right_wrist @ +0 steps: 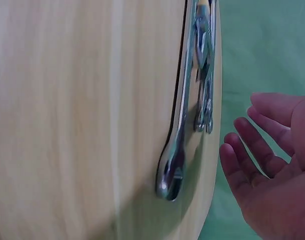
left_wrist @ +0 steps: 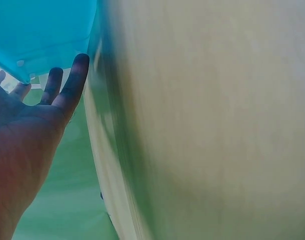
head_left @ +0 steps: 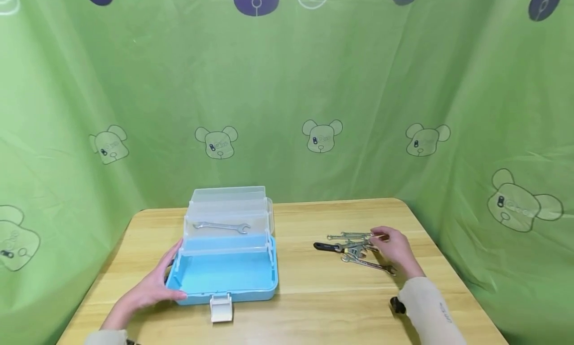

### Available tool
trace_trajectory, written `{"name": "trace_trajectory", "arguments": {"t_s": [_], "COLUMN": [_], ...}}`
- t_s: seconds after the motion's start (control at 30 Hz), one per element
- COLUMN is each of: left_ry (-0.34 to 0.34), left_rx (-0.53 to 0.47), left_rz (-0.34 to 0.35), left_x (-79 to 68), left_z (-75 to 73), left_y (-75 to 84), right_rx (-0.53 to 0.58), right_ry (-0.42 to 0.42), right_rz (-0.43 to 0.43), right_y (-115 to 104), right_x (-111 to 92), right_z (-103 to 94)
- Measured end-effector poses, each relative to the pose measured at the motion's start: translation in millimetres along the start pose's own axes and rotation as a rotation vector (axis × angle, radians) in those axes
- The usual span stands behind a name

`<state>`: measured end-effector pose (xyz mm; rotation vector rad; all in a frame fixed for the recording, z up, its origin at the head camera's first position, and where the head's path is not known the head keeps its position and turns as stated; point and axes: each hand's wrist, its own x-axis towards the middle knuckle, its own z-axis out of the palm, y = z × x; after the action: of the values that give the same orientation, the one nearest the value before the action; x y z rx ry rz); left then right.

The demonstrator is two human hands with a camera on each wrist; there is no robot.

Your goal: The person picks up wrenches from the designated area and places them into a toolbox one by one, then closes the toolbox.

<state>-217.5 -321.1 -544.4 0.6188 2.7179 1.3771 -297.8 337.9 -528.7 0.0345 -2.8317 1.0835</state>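
Note:
A blue toolbox (head_left: 251, 296) stands with its translucent trays (head_left: 226, 208) raised at the back. One open-end wrench (head_left: 220, 227) lies in a tray. My left hand (head_left: 150, 287) is at the box's left side, thumb along the front corner and fingers extended against the wall; the left wrist view shows the spread fingers (left_wrist: 75, 82) touching the blue plastic. At the right, my right hand (head_left: 394, 248) hovers over a pile of wrenches, fingertips near their ends. The right wrist view shows its fingers relaxed and apart, holding nothing, beside a large wrench (right_wrist: 173, 160).
In the pile lie a tool with a black handle (head_left: 326, 246), several slim wrenches (head_left: 336, 237) and a larger open-end wrench (head_left: 369, 265) in front. The box's white latch (head_left: 221, 309) hangs down over the wooden table (head_left: 314, 310). Green curtains (head_left: 287, 86) enclose the table.

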Motion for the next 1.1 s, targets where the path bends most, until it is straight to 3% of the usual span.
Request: {"name": "trace_trajectory", "arguments": {"t_s": [0.37, 0.73, 1.1], "left_ry": [0.009, 0.005, 0.008], "left_rx": [-0.006, -0.008, -0.018], "left_rz": [-0.006, 0.0, 0.005], "left_x": [-0.4, -0.2, 1.2], "left_z": [0.9, 1.6, 1.6], "left_y": [-2.5, -4.2, -6.8], "right_rx": [-0.041, -0.072, -0.052], "right_ry": [-0.05, -0.059, -0.068], "right_rz": [0.001, -0.007, 0.052], "right_y": [21.2, 25.7, 26.4], "right_x": [8.5, 10.3, 17.7], "right_z": [7.4, 13.1, 15.1]}}
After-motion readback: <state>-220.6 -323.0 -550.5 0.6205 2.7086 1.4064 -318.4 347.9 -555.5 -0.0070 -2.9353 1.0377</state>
